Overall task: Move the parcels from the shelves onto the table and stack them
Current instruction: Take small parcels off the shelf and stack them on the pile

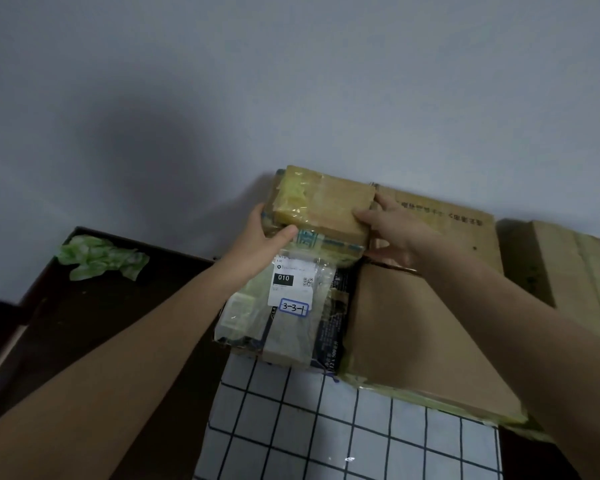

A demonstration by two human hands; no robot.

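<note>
Small taped parcel [323, 202]: brown cardboard block, yellowish tape wrapped over its left half; sits on top of the labelled parcel [291, 306], close against the wall [291, 81].
Left hand [264, 233]: grasping the small parcel's left end, thumb laid along the lower front edge, fingers gone round the far side.
Right hand [388, 226]: clasping the right end, fingers over the top front corner, thumb tucked below.
Labelled parcel: wrapped in clear glossy film, white shipping label reading "010" and a handwritten "3-3-1"; lies on the grid-patterned tablecloth [326, 427].
Neighbours: large flat carton [413, 334] touching the labelled parcel on its right; printed carton [447, 220] behind it; another box [568, 271] further right.
Handling, judged: parcel looks stiff and light enough for two hands. Taped faces likely slick, bare cardboard grips better.
Where to hold: the two short ends, as now, with thumbs under the edge.
Risk, judged: the film beneath may let it slide, so square the edges before letting go.
Left side: crumpled green wrap [101, 258] on a dark surface [84, 323].
</note>
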